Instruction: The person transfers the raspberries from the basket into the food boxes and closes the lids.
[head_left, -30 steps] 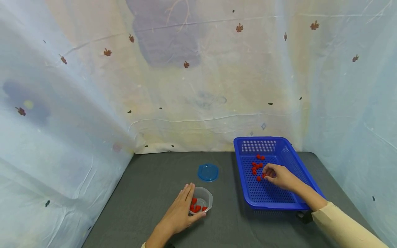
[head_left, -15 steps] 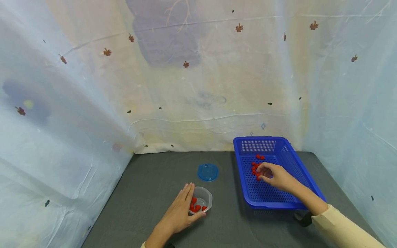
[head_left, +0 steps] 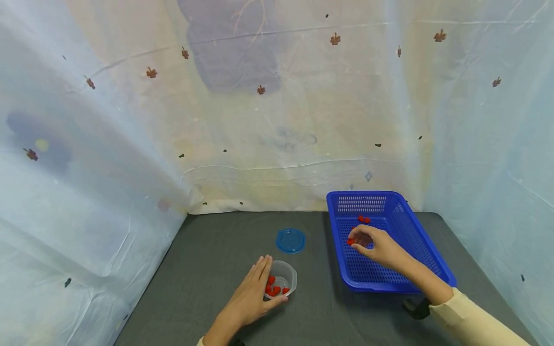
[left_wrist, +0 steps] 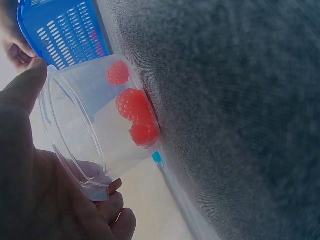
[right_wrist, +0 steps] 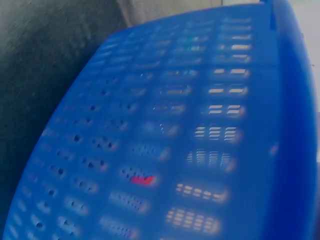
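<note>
Thumb and fingers of the left hand (head_left: 247,297) span the clear tub (head_left: 291,275), which holds several red raspberries (head_left: 276,290). In the left wrist view the thumb lies at the rim of the tub (left_wrist: 95,120), fingers on its opposite side. Over the blue basket (head_left: 375,288), the right hand (head_left: 381,247) pinches a red raspberry (head_left: 350,241) between its fingertips. Other raspberries (head_left: 361,218) lie in the basket, some hidden by that hand. The right wrist view shows the basket's side (right_wrist: 240,165) but no hand.
A round blue lid (head_left: 290,240) lies on the dark grey table (head_left: 207,259), behind the tub and left of the basket. Patterned sheets (head_left: 277,144) hang behind the table and on both sides.
The right hand has moved left across the basket, and a raspberry now shows at its fingertips near the basket's left side. The left hand and the tub have stayed in place.
</note>
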